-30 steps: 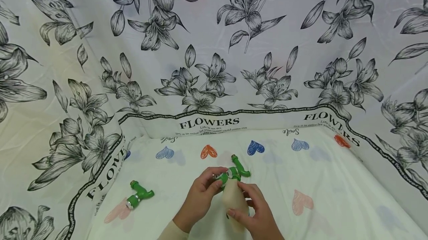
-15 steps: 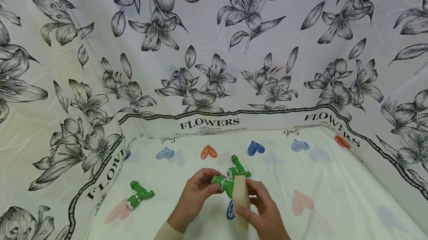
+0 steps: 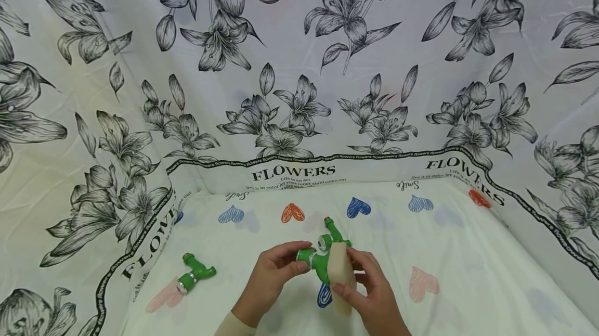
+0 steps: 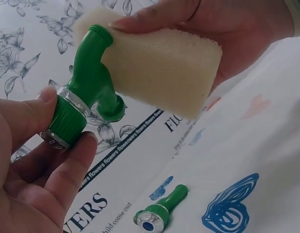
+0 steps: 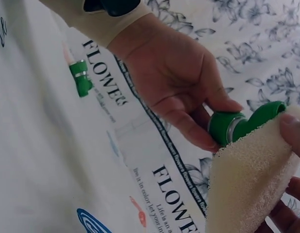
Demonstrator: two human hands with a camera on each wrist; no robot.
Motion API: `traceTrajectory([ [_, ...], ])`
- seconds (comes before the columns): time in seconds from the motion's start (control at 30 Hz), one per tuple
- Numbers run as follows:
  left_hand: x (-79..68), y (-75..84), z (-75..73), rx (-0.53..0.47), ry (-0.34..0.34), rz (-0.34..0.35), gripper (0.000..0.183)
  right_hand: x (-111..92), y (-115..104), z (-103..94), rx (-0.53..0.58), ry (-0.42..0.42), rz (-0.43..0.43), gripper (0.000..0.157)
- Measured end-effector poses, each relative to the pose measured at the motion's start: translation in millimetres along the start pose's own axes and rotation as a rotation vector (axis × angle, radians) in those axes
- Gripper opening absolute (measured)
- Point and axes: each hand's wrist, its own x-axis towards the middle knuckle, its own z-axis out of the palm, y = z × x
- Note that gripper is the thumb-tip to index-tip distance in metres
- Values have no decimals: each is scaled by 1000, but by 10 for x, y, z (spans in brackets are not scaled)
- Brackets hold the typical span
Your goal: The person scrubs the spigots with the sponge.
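Observation:
My left hand pinches a green faucet by its ribbed knob between thumb and fingers. Silver bands ring the knob, and the spout and threaded inlet point away from that hand. In my right hand is a cream sponge, a thick block with a porous surface, gripped between thumb and fingers. The sponge lies against the faucet's body, its face overlapping the green pipe in the right wrist view. Part of the faucet is hidden behind the sponge in the head view.
A second green faucet lies on the white heart-print cloth, just beyond the hands. Farther left on the cloth is a third green faucet. Flower-print fabric hangs at the back and sides.
The sponge and right hand have shifted right and turned, uncovering more of the held faucet and a blue heart below it. The left hand has moved slightly. Both faucets on the cloth stay put.

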Motion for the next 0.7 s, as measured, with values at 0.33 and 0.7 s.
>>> traceTrajectory([
  [0.33,-23,25,45,-7,-10,6,36,88,106,-8,-171,131,41,69],
  [0.7,-39,35,86,11,-33,6,33,139,199,-83,-170,151,119,74],
])
